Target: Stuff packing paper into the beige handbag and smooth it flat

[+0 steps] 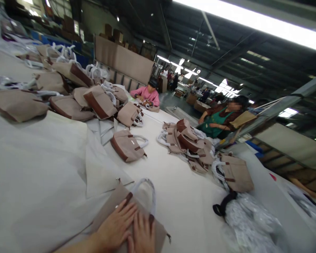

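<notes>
My left hand [115, 226] and my right hand [143, 234] both lie flat, fingers spread, on a beige handbag [113, 205] with brown trim at the bottom of the head view. The bag rests on the white worktable [179, 196]. Its handle [150, 191], wrapped in white, loops out just beyond my fingertips. Neither hand grips anything.
Another beige handbag [127, 146] lies mid-table. Piles of the same bags sit at the back left [94, 100] and at the right [189, 142]. Crumpled clear plastic [250, 221] and a black strap [222, 205] lie to my right. Two seated people [218, 119] work at the far side.
</notes>
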`<state>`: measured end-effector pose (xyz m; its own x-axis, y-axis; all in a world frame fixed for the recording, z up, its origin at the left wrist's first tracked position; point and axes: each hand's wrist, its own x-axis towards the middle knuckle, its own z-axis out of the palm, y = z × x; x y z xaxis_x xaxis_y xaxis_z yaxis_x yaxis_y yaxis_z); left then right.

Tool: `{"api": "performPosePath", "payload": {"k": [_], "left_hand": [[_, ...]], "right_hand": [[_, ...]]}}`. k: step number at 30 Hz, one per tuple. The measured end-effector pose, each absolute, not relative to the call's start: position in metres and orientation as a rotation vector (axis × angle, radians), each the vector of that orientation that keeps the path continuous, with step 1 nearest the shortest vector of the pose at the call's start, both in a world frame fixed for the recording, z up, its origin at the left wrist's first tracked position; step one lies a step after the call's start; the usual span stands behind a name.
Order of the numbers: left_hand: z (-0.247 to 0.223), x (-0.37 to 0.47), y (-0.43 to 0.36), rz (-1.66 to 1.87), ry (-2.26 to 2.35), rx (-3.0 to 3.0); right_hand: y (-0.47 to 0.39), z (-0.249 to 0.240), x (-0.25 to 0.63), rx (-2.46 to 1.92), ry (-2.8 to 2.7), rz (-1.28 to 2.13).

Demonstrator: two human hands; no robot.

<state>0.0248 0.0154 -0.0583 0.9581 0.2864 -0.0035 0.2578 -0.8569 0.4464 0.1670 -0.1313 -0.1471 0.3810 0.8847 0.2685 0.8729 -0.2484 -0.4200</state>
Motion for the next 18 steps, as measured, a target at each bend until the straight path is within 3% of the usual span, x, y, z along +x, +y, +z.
{"api": "performPosePath", "payload": {"k": [3, 6, 9, 12, 16, 18], "left_hand": [[-0.074, 0.04, 0.029, -0.126, 0.42, 2.613], [-0.068, 0.047, 0.044, -0.115, 0.375, 2.6], [-0.067, 0.031, 0.043, 0.085, 0.411, 2.636], [-0.084, 0.004, 0.021, 0.221, 0.456, 2.706], [-0.1, -0.007, 0.003, 0.022, 0.433, 2.622], [-0.093, -0.003, 0.016, -0.11, 0.426, 2.453]], "right_hand": [[-0.112, -0.162, 0.171, -2.218, -1.585, 0.234], [-0.099, -0.13, 0.196, -2.251, -1.661, 0.356], [-0.109, -0.095, 0.198, -2.242, -1.503, 0.034], [-0.132, -0.103, 0.16, -2.037, -1.396, -0.28], [-0.14, -0.141, 0.122, -2.114, -1.333, 0.102], [-0.141, -0.142, 0.138, -2.028, -1.224, 0.449]]}}
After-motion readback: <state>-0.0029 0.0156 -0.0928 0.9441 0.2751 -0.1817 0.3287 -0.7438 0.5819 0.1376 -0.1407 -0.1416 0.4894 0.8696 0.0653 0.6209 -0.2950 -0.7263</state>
